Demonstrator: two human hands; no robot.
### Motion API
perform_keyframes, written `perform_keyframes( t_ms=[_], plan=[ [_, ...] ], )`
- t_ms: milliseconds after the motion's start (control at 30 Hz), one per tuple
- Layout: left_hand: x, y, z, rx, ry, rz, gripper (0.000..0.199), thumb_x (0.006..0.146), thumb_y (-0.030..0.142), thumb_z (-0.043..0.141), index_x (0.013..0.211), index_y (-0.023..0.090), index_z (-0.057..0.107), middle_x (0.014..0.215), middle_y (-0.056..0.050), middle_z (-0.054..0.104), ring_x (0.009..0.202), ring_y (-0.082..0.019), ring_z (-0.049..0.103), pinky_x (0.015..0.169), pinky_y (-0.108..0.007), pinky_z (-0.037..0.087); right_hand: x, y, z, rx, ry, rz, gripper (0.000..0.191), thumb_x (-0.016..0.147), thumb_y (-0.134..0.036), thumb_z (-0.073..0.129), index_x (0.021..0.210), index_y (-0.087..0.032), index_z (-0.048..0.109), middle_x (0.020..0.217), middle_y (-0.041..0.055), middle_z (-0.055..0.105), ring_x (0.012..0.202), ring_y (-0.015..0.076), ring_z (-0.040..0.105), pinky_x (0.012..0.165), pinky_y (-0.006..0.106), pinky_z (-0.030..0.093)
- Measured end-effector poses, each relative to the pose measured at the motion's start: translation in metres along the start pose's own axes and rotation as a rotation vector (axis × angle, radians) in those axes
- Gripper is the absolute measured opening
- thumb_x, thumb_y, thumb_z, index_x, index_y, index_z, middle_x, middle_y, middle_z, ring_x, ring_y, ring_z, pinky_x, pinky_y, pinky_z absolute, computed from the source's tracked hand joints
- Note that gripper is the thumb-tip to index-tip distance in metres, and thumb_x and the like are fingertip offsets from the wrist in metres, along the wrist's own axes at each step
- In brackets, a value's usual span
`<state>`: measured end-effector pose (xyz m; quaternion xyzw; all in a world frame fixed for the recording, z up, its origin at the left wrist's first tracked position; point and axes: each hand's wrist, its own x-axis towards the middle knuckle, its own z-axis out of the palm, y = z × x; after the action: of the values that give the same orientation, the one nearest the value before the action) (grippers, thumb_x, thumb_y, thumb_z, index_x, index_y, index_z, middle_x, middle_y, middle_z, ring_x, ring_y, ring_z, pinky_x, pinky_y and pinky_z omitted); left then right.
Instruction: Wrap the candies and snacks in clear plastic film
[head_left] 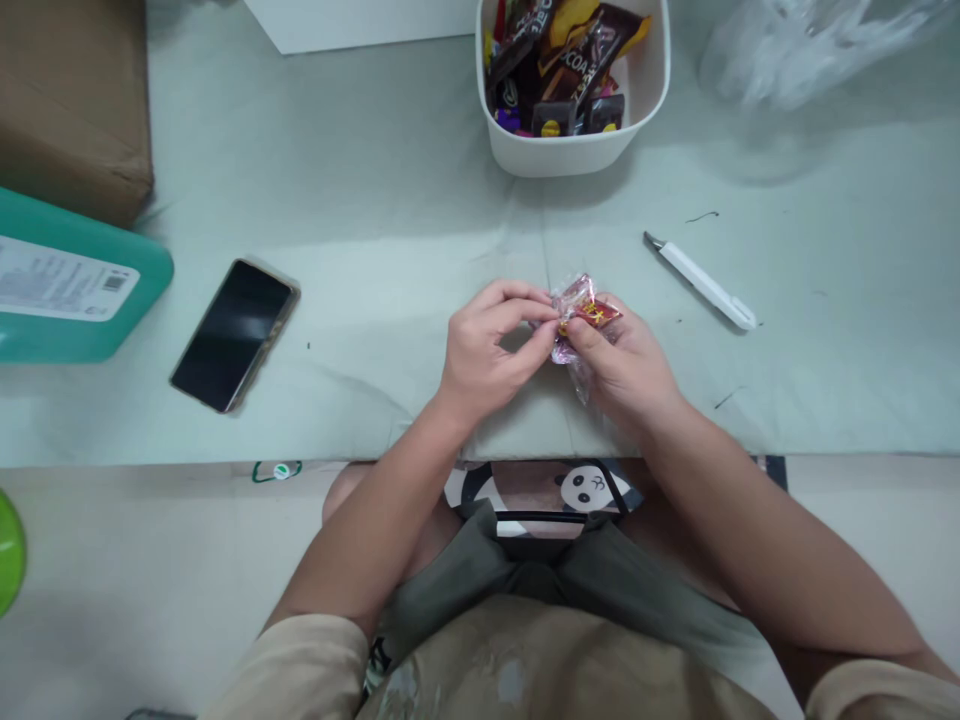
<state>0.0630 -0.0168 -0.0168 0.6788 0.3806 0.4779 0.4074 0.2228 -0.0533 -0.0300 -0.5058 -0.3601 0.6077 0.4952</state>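
A small red and yellow candy packet (pixel 598 312), with clear crinkled plastic around it, is between my hands above the cloth-covered table. My right hand (pixel 628 362) grips the packet, thumb pressed on its front. Pinched at the wrapping's left edge are the thumb and fingers of my left hand (pixel 496 345). Beyond my hands stands a white tub (pixel 577 155) holding several dark, yellow and purple wrapped sweets (pixel 581 60). To the right lies a white utility knife (pixel 705 285), its dark tip pointing up and left.
A black phone (pixel 234 335) lies at the left. Further left are a green container with a label (pixel 82 285) and a brown cardboard box (pixel 75 100). Clear plastic (pixel 795 60) sits at the back right, and a white box (pixel 360 20) at the back. The table's front edge runs below my hands.
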Motion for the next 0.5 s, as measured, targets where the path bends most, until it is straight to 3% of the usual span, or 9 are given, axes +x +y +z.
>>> perform_keyframes(
  t_ms=[133, 333, 500],
  plan=[
    [0.0, 0.001, 0.0, -0.111, 0.058, -0.112, 0.01, 0.087, 0.018, 0.068, 0.078, 0.022, 0.07, 0.091, -0.003, 0.072, 0.094, -0.017, 0.07, 0.092, -0.033, 0.056, -0.001, 0.0, 0.001, 0.004, 0.037, 0.013, 0.052, 0.07, -0.059, 0.086, 0.09, -0.021, 0.057, 0.082, -0.002, 0.064, 0.073, 0.0118, 0.059, 0.07, 0.026, 0.048],
    [0.009, -0.003, -0.003, -0.417, 0.299, -0.457, 0.012, 0.089, 0.021, 0.067, 0.079, 0.022, 0.061, 0.076, 0.003, 0.065, 0.07, -0.01, 0.064, 0.069, -0.022, 0.054, -0.002, -0.009, 0.005, 0.015, 0.056, 0.108, 0.034, 0.071, -0.037, 0.078, 0.086, -0.022, 0.052, 0.073, -0.0039, 0.062, 0.064, 0.0122, 0.057, 0.062, 0.027, 0.046],
    [0.016, -0.002, -0.006, -0.485, 0.334, -0.53, 0.016, 0.09, 0.017, 0.066, 0.076, 0.022, 0.059, 0.064, 0.004, 0.06, 0.056, -0.008, 0.056, 0.056, -0.019, 0.049, -0.002, -0.018, 0.008, 0.156, 0.09, 0.138, 0.026, 0.06, -0.023, 0.07, 0.078, -0.021, 0.052, 0.065, -0.0051, 0.058, 0.058, 0.0107, 0.053, 0.056, 0.025, 0.042]
  ],
)
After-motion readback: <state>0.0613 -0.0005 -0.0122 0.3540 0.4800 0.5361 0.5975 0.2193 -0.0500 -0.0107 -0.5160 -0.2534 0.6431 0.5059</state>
